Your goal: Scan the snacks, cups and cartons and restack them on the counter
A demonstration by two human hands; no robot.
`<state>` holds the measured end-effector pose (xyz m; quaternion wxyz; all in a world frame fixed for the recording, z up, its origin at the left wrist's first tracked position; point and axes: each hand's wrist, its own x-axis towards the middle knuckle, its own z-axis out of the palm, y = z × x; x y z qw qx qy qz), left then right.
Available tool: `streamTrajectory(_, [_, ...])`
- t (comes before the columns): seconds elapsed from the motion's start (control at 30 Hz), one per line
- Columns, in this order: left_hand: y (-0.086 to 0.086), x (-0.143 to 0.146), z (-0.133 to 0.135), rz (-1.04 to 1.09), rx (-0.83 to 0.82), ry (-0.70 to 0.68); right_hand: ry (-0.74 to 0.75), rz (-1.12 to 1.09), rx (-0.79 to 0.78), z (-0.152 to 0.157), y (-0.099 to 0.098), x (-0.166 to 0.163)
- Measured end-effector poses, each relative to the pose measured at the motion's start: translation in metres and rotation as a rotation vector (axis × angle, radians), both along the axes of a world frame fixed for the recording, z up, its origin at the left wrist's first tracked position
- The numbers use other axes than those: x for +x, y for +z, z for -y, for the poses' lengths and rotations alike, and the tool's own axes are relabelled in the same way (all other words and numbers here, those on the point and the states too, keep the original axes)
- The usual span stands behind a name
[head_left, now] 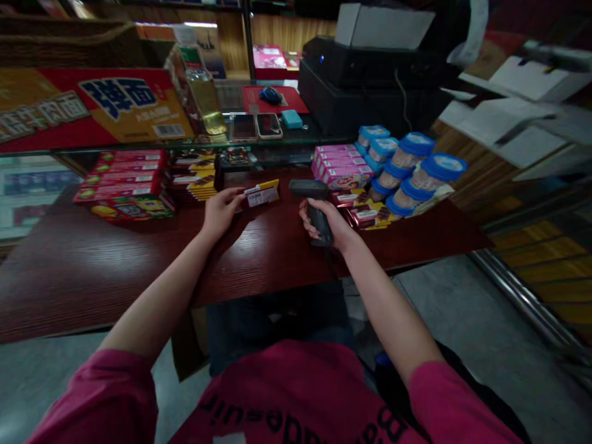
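Note:
My left hand (222, 213) pinches one end of a chocolate bar (262, 194) in a yellow wrapper, its pale label side turned toward the right. My right hand (324, 222) is wrapped round the handle of a dark barcode scanner (319, 216), whose head points left toward the bar. A gap lies between scanner and bar, both just above the dark wooden tabletop (259, 259). More chocolate bars (201, 176) are stacked behind my left hand. Two or more similar bars (370, 213) lie to the right of the scanner.
Red boxes (129, 185) stand at left; pink boxes (342, 166) and blue-lidded tubs (411, 172) at right. Behind, a glass shelf holds a noodle carton (102, 105), a bottle (203, 92), a phone (269, 126) and a mouse (271, 95). A black machine (361, 80) stands back right.

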<state>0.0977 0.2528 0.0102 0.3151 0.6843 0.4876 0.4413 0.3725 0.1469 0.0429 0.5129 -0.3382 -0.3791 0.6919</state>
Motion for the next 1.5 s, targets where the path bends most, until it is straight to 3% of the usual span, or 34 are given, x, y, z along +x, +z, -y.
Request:
streamTrajectory(0.13, [-0.001,-0.013,-0.004,0.351,-0.265,0.054,0.192,0.02,-0.042,-0.038,-0.002,-0.038])
streamTrajectory(0.27, [0.0,-0.011,-0.006,0.496,-0.341,0.069,0.269,0.009,-0.055,-0.056,-0.009,-0.055])
streamTrajectory(0.43, [-0.003,-0.01,-0.01,0.556,-0.348,0.036,0.272,0.018,-0.076,-0.055,-0.013,-0.055])
streamTrajectory(0.73, [-0.006,-0.009,-0.01,0.458,-0.285,0.033,0.267,-0.009,-0.069,-0.051,-0.012,-0.057])
streamTrajectory(0.83, [-0.004,-0.011,-0.009,0.338,-0.238,0.059,0.273,-0.043,-0.054,-0.052,-0.013,-0.055])
streamTrajectory(1.0, [0.011,-0.026,0.009,-0.131,0.154,0.117,0.289,-0.18,-0.063,-0.057,-0.016,-0.044])
streamTrajectory(1.23, [0.034,-0.07,0.03,-0.347,0.532,0.346,0.225,-0.373,-0.157,-0.066,-0.025,-0.032])
streamTrajectory(1.5, [0.031,-0.1,0.024,-0.782,0.393,0.403,0.188,-0.356,-0.153,-0.061,-0.024,-0.037])
